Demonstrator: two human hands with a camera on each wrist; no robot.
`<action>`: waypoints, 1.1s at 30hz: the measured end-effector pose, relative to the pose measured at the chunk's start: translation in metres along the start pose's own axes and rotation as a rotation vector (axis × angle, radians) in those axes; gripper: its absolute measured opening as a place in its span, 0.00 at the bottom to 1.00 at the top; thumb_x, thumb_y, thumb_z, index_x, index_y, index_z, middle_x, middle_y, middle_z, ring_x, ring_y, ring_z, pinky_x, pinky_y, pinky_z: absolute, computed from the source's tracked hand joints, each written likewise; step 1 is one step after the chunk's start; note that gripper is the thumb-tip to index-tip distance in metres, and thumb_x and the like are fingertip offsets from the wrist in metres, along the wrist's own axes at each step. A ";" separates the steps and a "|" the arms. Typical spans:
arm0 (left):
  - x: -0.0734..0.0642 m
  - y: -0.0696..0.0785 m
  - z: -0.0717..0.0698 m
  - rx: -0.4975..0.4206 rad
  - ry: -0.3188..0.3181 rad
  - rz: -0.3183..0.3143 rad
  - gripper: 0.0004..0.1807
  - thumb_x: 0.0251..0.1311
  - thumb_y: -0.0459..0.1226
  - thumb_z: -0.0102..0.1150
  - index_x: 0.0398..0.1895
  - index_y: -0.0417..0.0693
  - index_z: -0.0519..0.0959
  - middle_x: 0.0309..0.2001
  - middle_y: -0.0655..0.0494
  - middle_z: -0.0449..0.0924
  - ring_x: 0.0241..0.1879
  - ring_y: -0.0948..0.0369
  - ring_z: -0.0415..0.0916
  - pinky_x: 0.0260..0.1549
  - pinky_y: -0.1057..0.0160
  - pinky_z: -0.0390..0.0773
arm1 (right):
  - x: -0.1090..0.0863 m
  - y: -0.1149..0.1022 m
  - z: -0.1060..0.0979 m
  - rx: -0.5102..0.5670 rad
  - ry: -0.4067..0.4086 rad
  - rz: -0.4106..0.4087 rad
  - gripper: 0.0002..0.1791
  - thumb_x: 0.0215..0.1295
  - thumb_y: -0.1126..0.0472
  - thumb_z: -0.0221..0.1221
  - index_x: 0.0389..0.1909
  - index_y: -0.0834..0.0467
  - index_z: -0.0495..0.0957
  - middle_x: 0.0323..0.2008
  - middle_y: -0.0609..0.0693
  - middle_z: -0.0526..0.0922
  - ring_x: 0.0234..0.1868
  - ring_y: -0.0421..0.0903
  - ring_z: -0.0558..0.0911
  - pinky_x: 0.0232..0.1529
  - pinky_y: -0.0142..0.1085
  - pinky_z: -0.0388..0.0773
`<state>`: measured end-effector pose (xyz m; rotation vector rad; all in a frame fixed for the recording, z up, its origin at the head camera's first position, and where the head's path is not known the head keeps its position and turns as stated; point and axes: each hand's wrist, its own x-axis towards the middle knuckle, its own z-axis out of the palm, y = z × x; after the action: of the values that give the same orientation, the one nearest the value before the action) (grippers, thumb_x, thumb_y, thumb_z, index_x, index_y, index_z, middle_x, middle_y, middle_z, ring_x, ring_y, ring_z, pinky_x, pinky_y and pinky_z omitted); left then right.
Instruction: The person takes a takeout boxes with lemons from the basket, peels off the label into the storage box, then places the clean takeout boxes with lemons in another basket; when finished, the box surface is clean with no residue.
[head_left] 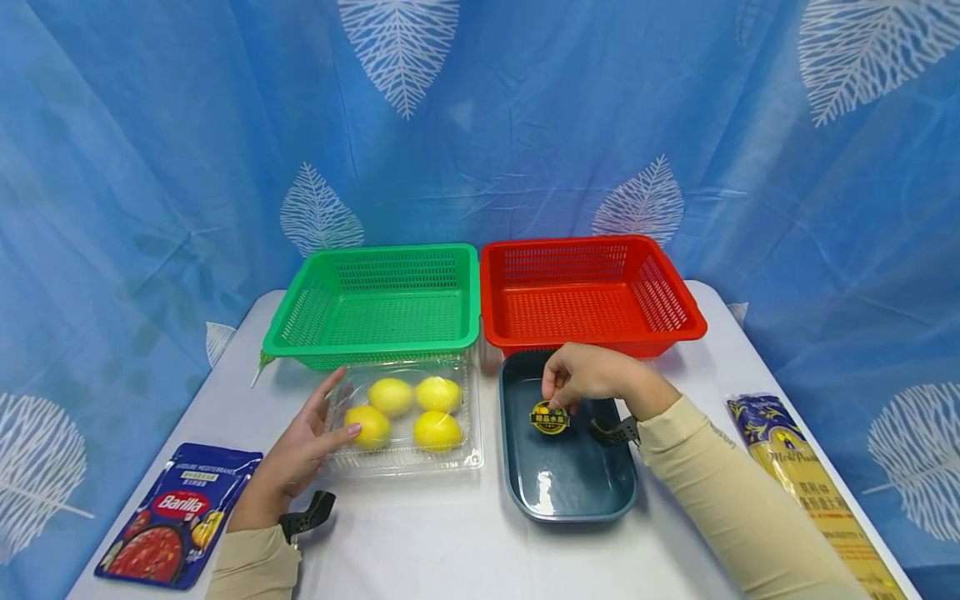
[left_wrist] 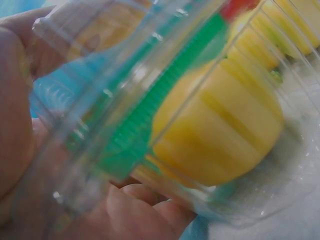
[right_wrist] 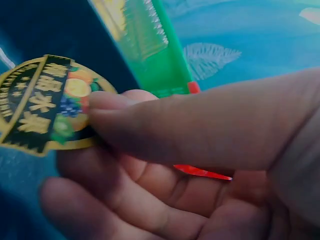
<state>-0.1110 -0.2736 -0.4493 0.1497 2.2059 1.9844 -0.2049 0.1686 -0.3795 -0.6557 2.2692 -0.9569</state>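
Note:
My left hand grips the left side of a clear plastic fruit box. Through its wall in the left wrist view, a lemon shows close up, and fingers curl under the edge. Several yellow lemons lie inside the box. Above the dark blue tray, my right hand pinches a round black and gold fruit sticker between thumb and forefinger. The sticker carries printed fruit and Chinese characters.
Behind stand a green basket and a red basket, side by side. A Barilla sauce pouch lies at the left, and a spaghetti packet at the right. A green stem pokes out by the green basket.

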 end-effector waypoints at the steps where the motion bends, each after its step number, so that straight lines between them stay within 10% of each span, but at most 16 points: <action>1: 0.000 0.000 0.000 -0.002 -0.001 0.002 0.55 0.69 0.29 0.66 0.88 0.55 0.40 0.85 0.48 0.25 0.81 0.40 0.24 0.70 0.26 0.39 | 0.000 0.001 0.002 -0.002 -0.006 0.007 0.07 0.62 0.73 0.71 0.31 0.61 0.83 0.26 0.51 0.84 0.26 0.53 0.85 0.36 0.48 0.87; 10: 0.000 0.000 0.000 -0.005 0.001 0.003 0.55 0.69 0.28 0.66 0.88 0.55 0.40 0.85 0.48 0.25 0.81 0.38 0.27 0.70 0.26 0.40 | 0.005 0.009 0.018 -0.079 -0.048 0.032 0.11 0.59 0.77 0.71 0.27 0.60 0.82 0.24 0.50 0.83 0.23 0.48 0.85 0.29 0.42 0.87; 33: 0.000 -0.002 0.000 0.002 -0.005 0.011 0.54 0.70 0.29 0.65 0.88 0.55 0.40 0.85 0.45 0.28 0.80 0.34 0.31 0.69 0.25 0.41 | 0.000 0.001 0.023 -0.317 0.163 0.086 0.11 0.57 0.75 0.71 0.25 0.56 0.83 0.21 0.46 0.81 0.20 0.43 0.80 0.26 0.37 0.81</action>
<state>-0.1111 -0.2739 -0.4511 0.1679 2.2087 1.9854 -0.1893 0.1582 -0.3937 -0.6244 2.6014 -0.6337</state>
